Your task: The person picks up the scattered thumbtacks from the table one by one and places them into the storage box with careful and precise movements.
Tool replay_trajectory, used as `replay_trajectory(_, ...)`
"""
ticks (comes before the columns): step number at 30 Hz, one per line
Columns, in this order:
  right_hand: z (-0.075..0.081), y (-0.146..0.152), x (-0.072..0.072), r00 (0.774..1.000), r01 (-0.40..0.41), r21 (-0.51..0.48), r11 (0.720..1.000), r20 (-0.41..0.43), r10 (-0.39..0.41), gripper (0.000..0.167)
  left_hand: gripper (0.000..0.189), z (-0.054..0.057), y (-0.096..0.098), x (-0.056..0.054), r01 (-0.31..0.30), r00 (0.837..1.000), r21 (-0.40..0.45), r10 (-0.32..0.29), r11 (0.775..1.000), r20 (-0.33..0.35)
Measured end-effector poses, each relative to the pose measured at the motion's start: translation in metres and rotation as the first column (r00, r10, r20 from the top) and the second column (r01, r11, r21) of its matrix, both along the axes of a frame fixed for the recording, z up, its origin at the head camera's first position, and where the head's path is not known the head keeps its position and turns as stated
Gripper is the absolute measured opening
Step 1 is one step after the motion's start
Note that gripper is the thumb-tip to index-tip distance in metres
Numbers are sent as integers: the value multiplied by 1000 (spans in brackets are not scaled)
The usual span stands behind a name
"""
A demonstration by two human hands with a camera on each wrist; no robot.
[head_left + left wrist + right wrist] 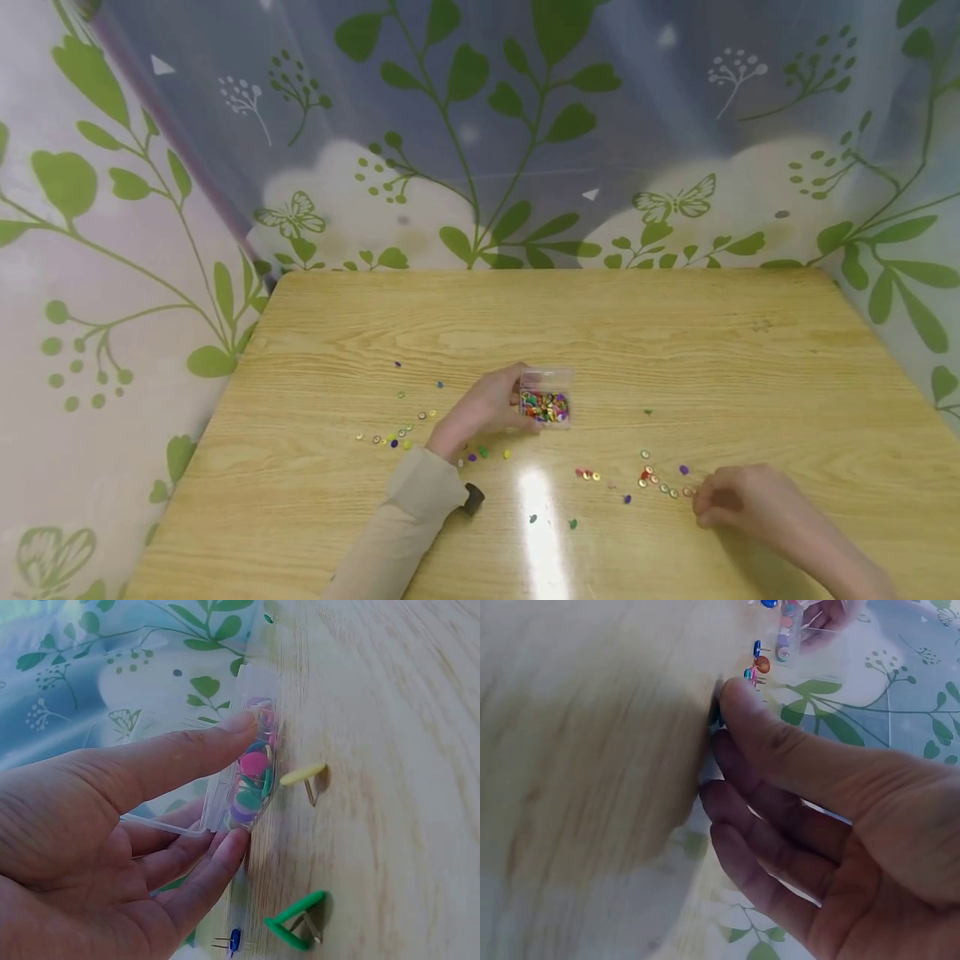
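My left hand (491,406) grips a small clear plastic box (546,427) by its side, thumb near its front and fingers behind. The box's lid (557,379) stands up at the back, and colourful thumbtacks (547,408) fill the inside. In the left wrist view, a yellow thumbtack (304,775) and green thumbtacks (296,922) lie on the table beside the box. At the right, my right hand (750,500) is low over the table at the end of a row of loose tacks (664,488). Its thumb and forefinger pinch a dark thumbtack (715,714), mostly hidden by the thumb.
Loose thumbtacks (393,443) are scattered left of the box, some beneath the left forearm. More lie in front, including a green one (573,524). The wooden table (660,333) meets a leaf-patterned curtain (465,167) at the back. A black strap end (473,499) shows at the left cuff.
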State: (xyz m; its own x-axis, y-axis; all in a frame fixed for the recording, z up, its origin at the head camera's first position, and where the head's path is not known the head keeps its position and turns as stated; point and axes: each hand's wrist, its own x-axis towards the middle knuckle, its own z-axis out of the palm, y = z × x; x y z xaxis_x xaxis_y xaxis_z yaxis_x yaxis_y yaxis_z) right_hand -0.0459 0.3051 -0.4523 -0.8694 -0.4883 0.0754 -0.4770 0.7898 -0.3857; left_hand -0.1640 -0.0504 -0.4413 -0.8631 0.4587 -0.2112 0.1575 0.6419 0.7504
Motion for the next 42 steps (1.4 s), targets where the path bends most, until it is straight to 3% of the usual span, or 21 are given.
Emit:
replay_trajectory(7,11,-23,-13,996,-81,-113,990,-47,76,22,71,0,-1,0,8,1000,7,-8,1000,-2)
replay_trajectory(11,26,-52,-25,998,-54,-176,983,22,58,11,71,0,-1,0,9,1000,11,-9,1000,-1)
replay_trajectory(15,35,-85,-40,998,-33,-166,985,-50,25,9,69,-1,-1,1,4,1000,15,-4,1000,16)
replay_trajectory(18,37,-105,-53,988,-21,-149,989,-152,-1,12,69,-2,0,0,-1,1000,23,0,1000,30)
replay_trajectory(21,37,-121,-66,981,-13,-144,990,-191,-15,12,70,-3,0,-1,-2,1000,34,1,999,29)
replay_trajectory(28,29,-143,-86,986,23,-162,987,-160,-49,12,71,-4,0,-1,7,1000,27,-7,1000,8)
replay_trajectory(36,26,-136,-86,992,56,-148,987,-104,-72,17,69,-2,1,-1,9,1000,48,-11,999,25)
replay_trajectory(39,28,-132,-78,991,-10,-163,987,-131,-12,13,68,0,0,0,7,999,45,-8,999,33)
replay_trajectory(42,28,-131,-65,982,-143,-172,975,-147,118,12,69,1,0,0,3,1000,37,-4,999,31)
